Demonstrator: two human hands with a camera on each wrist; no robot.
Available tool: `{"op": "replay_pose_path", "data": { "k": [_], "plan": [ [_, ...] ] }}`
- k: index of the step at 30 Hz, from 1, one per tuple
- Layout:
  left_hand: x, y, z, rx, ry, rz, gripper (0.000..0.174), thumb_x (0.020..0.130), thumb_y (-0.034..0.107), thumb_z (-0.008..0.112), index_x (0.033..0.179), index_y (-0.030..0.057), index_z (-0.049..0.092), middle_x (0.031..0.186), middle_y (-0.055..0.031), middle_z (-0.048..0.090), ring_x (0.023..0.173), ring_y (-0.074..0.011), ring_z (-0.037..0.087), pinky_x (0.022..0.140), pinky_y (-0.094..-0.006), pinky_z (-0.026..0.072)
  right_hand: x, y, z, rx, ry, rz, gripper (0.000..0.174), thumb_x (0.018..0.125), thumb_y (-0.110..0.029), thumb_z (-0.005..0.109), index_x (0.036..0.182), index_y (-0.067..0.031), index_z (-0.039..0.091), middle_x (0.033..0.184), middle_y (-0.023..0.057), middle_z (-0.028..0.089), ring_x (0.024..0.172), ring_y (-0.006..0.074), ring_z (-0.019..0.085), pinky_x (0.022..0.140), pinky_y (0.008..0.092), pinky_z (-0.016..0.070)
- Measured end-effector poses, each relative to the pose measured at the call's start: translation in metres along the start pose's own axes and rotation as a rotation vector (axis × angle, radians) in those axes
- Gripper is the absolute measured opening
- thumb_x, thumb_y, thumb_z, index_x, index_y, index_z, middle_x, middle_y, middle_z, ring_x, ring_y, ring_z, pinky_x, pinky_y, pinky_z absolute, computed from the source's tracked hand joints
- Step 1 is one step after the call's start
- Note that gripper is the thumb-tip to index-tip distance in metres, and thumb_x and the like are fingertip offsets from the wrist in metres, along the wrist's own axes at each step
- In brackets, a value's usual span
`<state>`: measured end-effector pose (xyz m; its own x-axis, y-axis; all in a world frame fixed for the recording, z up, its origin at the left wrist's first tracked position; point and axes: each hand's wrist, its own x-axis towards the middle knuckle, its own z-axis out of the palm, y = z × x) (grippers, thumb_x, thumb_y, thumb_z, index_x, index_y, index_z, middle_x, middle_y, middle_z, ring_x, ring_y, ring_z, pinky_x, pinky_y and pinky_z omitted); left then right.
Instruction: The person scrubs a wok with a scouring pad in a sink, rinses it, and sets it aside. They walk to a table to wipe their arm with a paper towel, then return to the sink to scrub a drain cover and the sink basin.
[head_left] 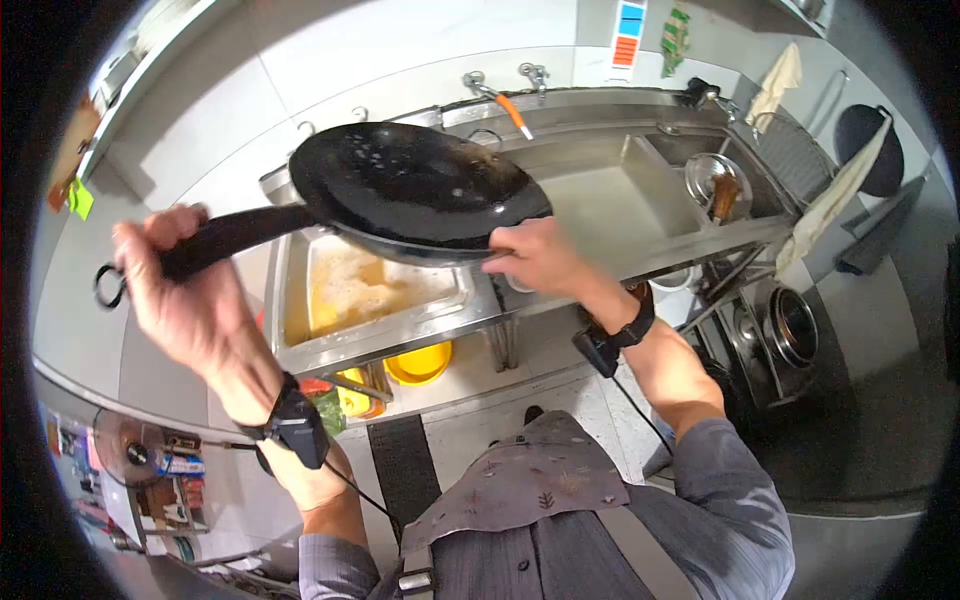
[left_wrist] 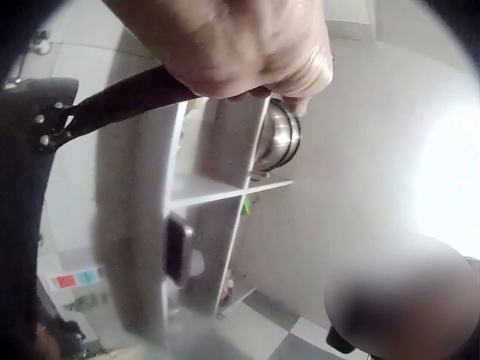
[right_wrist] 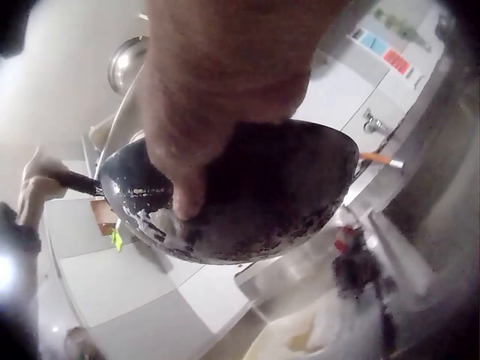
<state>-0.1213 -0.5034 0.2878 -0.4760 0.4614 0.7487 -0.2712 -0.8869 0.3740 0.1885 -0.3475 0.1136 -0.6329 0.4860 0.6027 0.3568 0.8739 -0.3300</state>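
A black wok (head_left: 410, 190) is held up over the sinks, its wet, shiny inside facing the head camera. My left hand (head_left: 195, 305) grips its long dark handle (head_left: 250, 232), which ends in a metal ring. Rivets join that handle (left_wrist: 124, 99) to the pan in the left wrist view, with my left hand (left_wrist: 240, 49) above. At the near right rim, my right hand (head_left: 540, 255) pinches the edge. From the right wrist, the wok's underside (right_wrist: 277, 187) looks dark and patchy, and one finger of my right hand (right_wrist: 217, 112) lies against it.
Below the wok is a left sink basin (head_left: 460, 305) of yellowish, sudsy water. A middle basin (head_left: 600, 195) and a right one with a metal lid and brown brush (head_left: 725, 195) follow. An orange-tipped tap (head_left: 512, 112) juts from the wall. Underneath stands a yellow tub (head_left: 420, 365).
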Motion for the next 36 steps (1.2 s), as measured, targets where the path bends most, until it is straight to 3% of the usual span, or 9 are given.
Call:
{"op": "replay_pose_path", "data": {
  "k": [7,10,17,21,24,28,30,31,36],
  "plan": [
    [-0.023,-0.178,0.001,-0.25,0.106,-0.412,0.016,0.099,0.014,0.069,0.084,0.0082,0.063,0.077,-0.004,0.059,0.08,-0.0215,0.052,0.087,-0.0382,0.0425,-0.074,0.104,-0.08,-0.158,-0.17,0.21,0.032,0.084,-0.03,0.079,0.1,-0.0038,0.069,0.081,0.0234,0.066,0.084,0.0442,0.065,0.071,0.0519,0.049],
    [-0.046,-0.265,0.002,-0.295,0.209,-0.555,0.016,0.098,0.013,0.069,0.085,0.0087,0.061,0.075,-0.0041,0.056,0.076,-0.0187,0.052,0.082,-0.0368,0.0451,-0.102,0.168,-0.097,-0.166,-0.229,0.295,0.032,0.08,-0.032,0.079,0.096,-0.0053,0.07,0.083,0.0196,0.07,0.086,0.0436,0.068,0.075,0.0528,0.0513],
    [-0.092,-0.402,0.009,-0.214,0.424,-0.722,0.034,0.101,0.028,0.064,0.074,0.0106,0.053,0.071,-0.0042,0.054,0.071,-0.0213,0.054,0.083,-0.0411,0.0494,-0.137,0.302,-0.114,-0.141,-0.417,0.303,0.035,0.075,-0.031,0.081,0.097,-0.0044,0.072,0.091,0.0204,0.071,0.091,0.0432,0.068,0.079,0.0538,0.0528],
    [-0.106,-0.444,-0.02,0.027,0.475,-0.758,0.023,0.1,0.019,0.063,0.08,0.0107,0.054,0.071,-0.0036,0.056,0.073,-0.0204,0.058,0.081,-0.0386,0.0522,-0.136,0.342,-0.114,-0.03,-0.545,0.195,0.038,0.072,-0.03,0.077,0.091,0.0018,0.068,0.085,0.0245,0.068,0.089,0.0474,0.065,0.077,0.0543,0.0497],
    [-0.12,-0.465,-0.047,0.313,0.462,-0.61,0.015,0.095,0.014,0.072,0.087,0.008,0.061,0.079,-0.0036,0.063,0.078,-0.0174,0.062,0.076,-0.0352,0.0529,-0.133,0.367,-0.105,0.08,-0.616,0.151,0.031,0.073,-0.025,0.075,0.086,0.002,0.067,0.083,0.024,0.067,0.088,0.046,0.066,0.076,0.0543,0.0493],
    [-0.125,-0.456,-0.028,0.484,0.466,-0.682,0.02,0.092,0.019,0.078,0.088,0.0048,0.064,0.083,-0.0052,0.066,0.074,-0.0184,0.064,0.07,-0.0343,0.0541,-0.113,0.395,-0.103,-0.019,-0.82,0.252,0.031,0.074,-0.024,0.077,0.084,0.0031,0.066,0.081,0.024,0.066,0.084,0.0443,0.066,0.074,0.052,0.0497],
    [-0.124,-0.45,-0.031,0.697,0.415,-0.863,0.017,0.092,0.019,0.077,0.093,0.0067,0.066,0.089,-0.0045,0.067,0.077,-0.0162,0.064,0.064,-0.0325,0.0566,-0.107,0.403,-0.102,0.006,-0.856,0.187,0.032,0.074,-0.024,0.079,0.085,0.0035,0.066,0.082,0.0237,0.067,0.084,0.0438,0.067,0.072,0.0508,0.05],
    [-0.127,-0.449,-0.026,0.776,0.41,-0.84,0.019,0.092,0.022,0.077,0.09,0.0054,0.068,0.082,-0.0034,0.067,0.068,-0.0128,0.062,0.052,-0.0285,0.0496,-0.107,0.405,-0.098,-0.014,-0.903,0.194,0.032,0.073,-0.023,0.08,0.085,0.0035,0.066,0.083,0.0235,0.068,0.084,0.0436,0.067,0.072,0.0506,0.0503],
    [-0.124,-0.423,-0.045,1.09,0.083,-1.051,0.027,0.09,0.027,0.078,0.082,0.0023,0.071,0.067,-0.0007,0.063,0.053,-0.0086,0.054,0.046,-0.0248,0.0381,-0.105,0.402,-0.081,-0.088,-1.095,0.201,0.032,0.07,-0.02,0.082,0.084,0.0036,0.066,0.083,0.0214,0.069,0.084,0.0437,0.067,0.073,0.0498,0.0519]
  ]
}}
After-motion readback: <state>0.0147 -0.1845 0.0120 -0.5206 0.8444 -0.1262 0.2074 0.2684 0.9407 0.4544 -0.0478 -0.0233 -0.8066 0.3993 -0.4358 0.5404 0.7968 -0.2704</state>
